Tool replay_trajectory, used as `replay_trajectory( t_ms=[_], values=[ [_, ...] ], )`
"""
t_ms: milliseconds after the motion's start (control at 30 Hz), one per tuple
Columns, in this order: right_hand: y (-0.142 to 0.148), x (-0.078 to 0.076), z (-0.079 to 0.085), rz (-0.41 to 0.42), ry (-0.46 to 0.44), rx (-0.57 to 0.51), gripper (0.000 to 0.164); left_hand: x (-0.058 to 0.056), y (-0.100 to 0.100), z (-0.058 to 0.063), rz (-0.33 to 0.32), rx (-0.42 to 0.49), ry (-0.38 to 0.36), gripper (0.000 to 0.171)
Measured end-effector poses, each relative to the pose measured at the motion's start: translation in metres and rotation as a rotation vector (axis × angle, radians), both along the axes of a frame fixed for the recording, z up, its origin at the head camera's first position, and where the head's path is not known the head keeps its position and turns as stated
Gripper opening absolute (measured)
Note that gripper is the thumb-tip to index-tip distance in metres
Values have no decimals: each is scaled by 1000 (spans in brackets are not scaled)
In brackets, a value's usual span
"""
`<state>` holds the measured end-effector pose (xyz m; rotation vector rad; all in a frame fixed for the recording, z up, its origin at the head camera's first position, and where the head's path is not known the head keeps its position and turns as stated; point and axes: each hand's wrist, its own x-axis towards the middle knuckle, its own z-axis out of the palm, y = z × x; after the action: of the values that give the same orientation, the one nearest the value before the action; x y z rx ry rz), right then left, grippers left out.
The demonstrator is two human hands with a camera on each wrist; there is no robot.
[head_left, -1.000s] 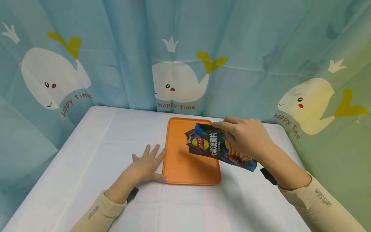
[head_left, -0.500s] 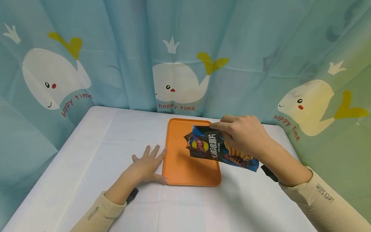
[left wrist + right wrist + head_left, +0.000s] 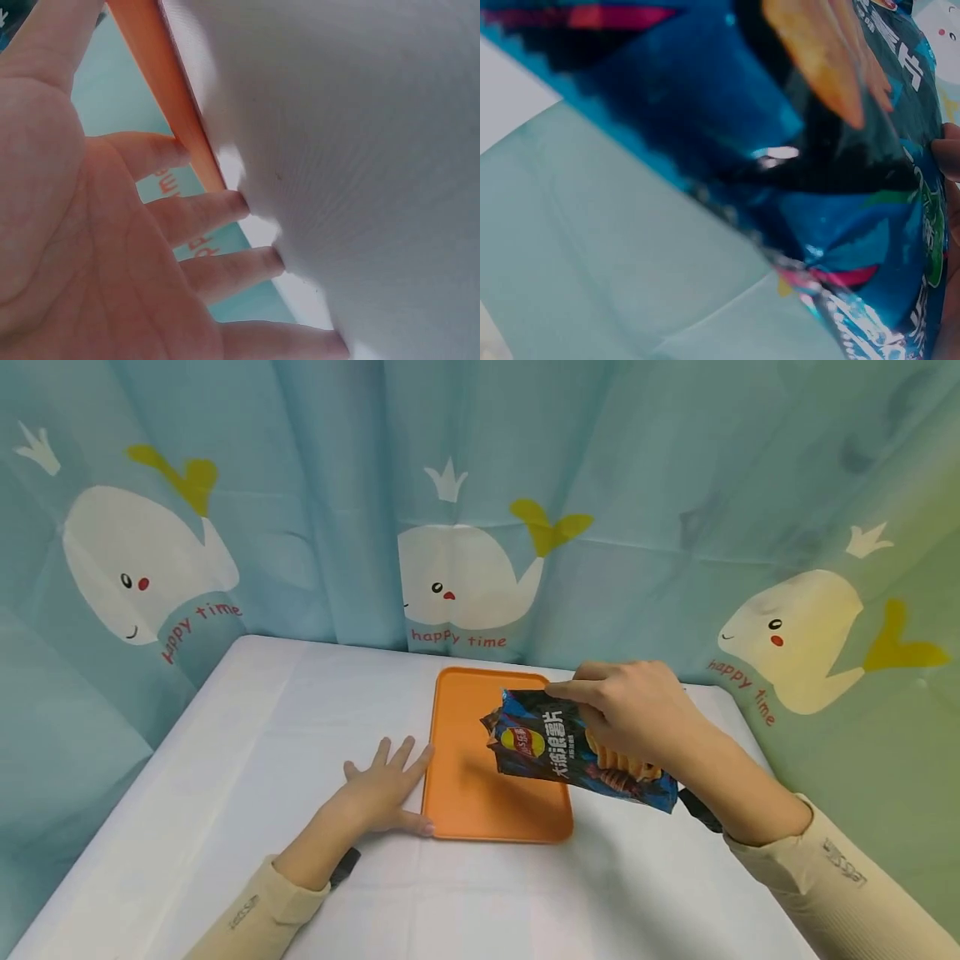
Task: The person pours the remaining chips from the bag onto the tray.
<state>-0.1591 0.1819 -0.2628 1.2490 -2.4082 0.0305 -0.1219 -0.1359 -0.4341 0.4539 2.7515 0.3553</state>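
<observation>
A dark blue and black bag of potato chips (image 3: 543,739) hangs over the right part of an orange tray (image 3: 480,806), its left end looking torn or crumpled. My right hand (image 3: 637,710) grips the bag by its far edge from above. In the right wrist view the shiny bag (image 3: 705,112) fills much of the picture, with a bit of the hand at the right side. My left hand (image 3: 378,793) lies with fingers spread, its thumb and index fingertip at the tray's left edge. The left wrist view shows the fingertips (image 3: 259,266) on the white surface beside the tray's orange rim (image 3: 169,90).
The tray lies on a table with a white cloth (image 3: 300,710). Behind and around it hangs a blue-green curtain (image 3: 322,502) with white whales printed on it. Black bands (image 3: 701,812) show at the wrists.
The chip bag has shifted slightly right and toward me in the head view, and tilts a little differently, still in my right hand. My left hand stays at the tray's edge.
</observation>
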Motion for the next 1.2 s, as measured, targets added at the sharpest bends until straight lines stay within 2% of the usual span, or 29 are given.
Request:
replay_trajectory(
  t_ms=[667,933,1200],
  values=[
    [2,7,6,30,26,3,38,0,2,-3,11,2,-4,120],
    [4,7,6,2,45,-16,39,-1,2,-2,13,-8,-5,121],
    [6,10,8,9,47,-41,40,-2,3,-2,14,-12,-3,120]
  ],
)
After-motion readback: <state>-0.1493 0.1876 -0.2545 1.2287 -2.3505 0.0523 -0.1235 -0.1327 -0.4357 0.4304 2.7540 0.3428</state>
